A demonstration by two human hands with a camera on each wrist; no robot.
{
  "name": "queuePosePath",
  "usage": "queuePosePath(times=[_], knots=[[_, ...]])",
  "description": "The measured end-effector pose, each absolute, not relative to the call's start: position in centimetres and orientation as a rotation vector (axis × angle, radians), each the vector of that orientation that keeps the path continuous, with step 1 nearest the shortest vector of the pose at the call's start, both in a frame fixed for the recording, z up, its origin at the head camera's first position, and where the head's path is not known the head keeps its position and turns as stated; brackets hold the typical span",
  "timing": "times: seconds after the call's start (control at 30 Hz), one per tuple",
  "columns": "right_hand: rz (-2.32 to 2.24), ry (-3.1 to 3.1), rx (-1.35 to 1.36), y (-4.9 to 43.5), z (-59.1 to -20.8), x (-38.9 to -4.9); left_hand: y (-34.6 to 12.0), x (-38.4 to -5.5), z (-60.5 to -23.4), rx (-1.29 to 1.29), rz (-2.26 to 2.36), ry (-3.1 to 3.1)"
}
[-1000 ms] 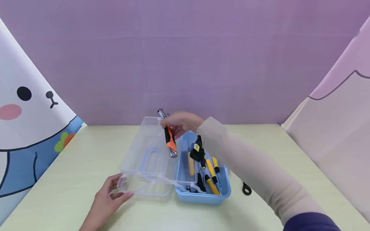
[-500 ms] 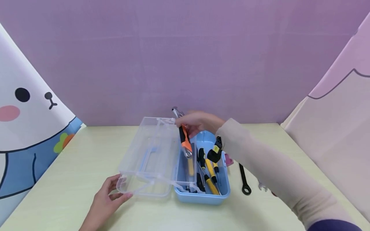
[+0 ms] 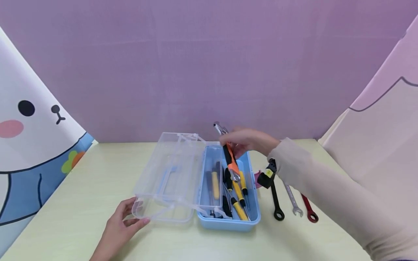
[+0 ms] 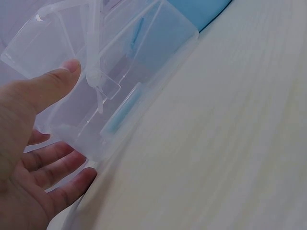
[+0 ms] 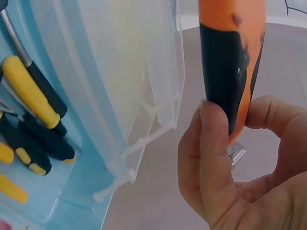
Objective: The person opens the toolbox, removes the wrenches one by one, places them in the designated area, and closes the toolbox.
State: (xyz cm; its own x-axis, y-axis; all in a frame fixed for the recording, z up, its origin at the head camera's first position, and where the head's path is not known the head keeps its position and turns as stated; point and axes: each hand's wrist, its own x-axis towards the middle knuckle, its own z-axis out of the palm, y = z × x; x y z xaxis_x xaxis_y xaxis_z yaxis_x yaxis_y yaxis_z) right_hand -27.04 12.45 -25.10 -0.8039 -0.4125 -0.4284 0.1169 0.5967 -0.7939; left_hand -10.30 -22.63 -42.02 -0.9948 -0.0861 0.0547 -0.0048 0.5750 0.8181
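Note:
My right hand (image 3: 242, 140) holds a wrench (image 3: 231, 161) with an orange and black handle and chrome ends, above the blue toolbox (image 3: 228, 225). In the right wrist view, thumb and fingers pinch its handle (image 5: 225, 67). Inside the box lie several yellow and black screwdrivers (image 3: 239, 194) and a tool with a tan handle (image 3: 215, 185). The clear plastic lid (image 3: 160, 177) lies folded out to the left, one part overlapping the box. My left hand (image 3: 121, 224) grips the lid's near left corner, thumb and fingers on either side of it in the left wrist view.
Right of the box lie a black wrench (image 3: 277, 203), a silver wrench (image 3: 293, 201) and a red wrench (image 3: 309, 208), partly under the right sleeve (image 3: 313, 181). A pink item (image 3: 257, 178) shows beside the box. A purple cloth (image 3: 209, 72) hangs behind the table.
My right hand has moved right with the wrench, from over the lid to over the box. The wrenches on the table have come into view from behind the sleeve. My left hand stays put.

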Motion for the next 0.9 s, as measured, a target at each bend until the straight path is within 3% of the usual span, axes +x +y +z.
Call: queuePosePath(times=[0.9], knots=[[-1.151, 2.307, -0.183, 22.2, -27.5, -24.8, -22.6, -10.5, -42.1, 0.151, -1.428, -2.735]])
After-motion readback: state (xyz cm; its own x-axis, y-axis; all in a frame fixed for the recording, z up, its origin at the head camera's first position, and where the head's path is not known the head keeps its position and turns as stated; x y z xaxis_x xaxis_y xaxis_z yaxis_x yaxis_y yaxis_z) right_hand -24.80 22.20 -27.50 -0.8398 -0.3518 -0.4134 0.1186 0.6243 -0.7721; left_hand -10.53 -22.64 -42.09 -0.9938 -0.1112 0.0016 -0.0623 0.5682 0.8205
